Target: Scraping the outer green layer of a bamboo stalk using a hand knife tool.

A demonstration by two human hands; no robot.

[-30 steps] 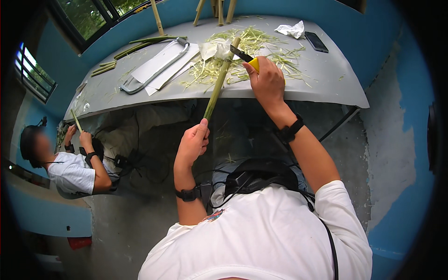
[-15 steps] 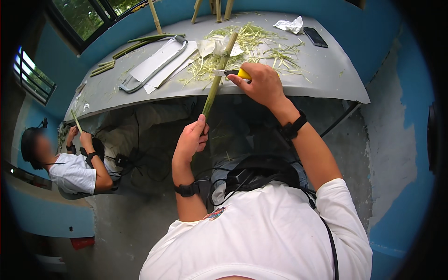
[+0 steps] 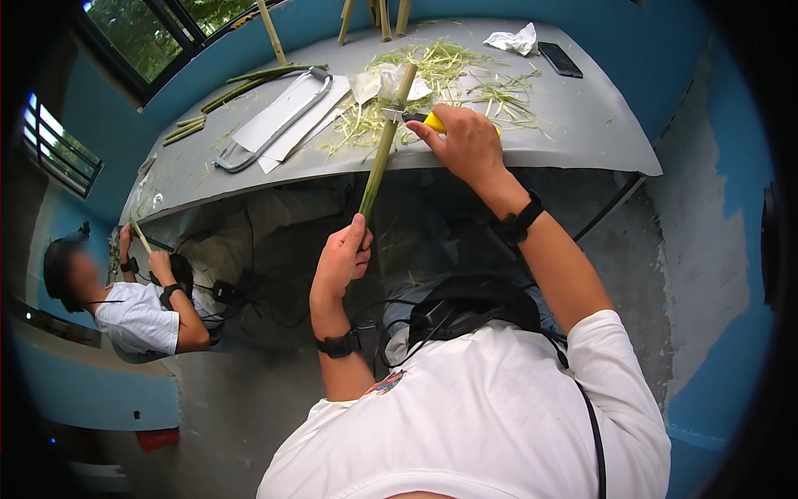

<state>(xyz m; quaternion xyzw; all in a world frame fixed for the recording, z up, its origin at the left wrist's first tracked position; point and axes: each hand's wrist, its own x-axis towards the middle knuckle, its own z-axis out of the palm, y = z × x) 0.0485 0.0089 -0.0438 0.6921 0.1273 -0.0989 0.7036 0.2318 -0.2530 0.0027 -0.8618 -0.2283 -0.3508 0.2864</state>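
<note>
A bamboo stick (image 3: 381, 156), green toward its near end and paler at the far end, slants up and away over the table's front edge. My left hand (image 3: 342, 259) is closed around its lower end. My right hand (image 3: 467, 143) grips a yellow-and-black utility knife (image 3: 432, 122). Its blade (image 3: 392, 111) lies across the stick's upper part, apparently touching it. Behind the stick, pale green shavings (image 3: 440, 71) are heaped on the table around a crumpled clear plastic piece (image 3: 374, 86).
On the grey table (image 3: 573, 125) lie a hacksaw (image 3: 278, 133) over white paper, cut green stalks (image 3: 184, 130), crumpled tissue (image 3: 513, 40) and a black phone (image 3: 559, 60). Bamboo poles (image 3: 272, 33) stand behind. At the left a seated person (image 3: 141, 308) holds a thin stick.
My right hand and the knife have shifted slightly up along the stick, toward its far end. My left hand keeps its hold. The whole view has shifted a little.
</note>
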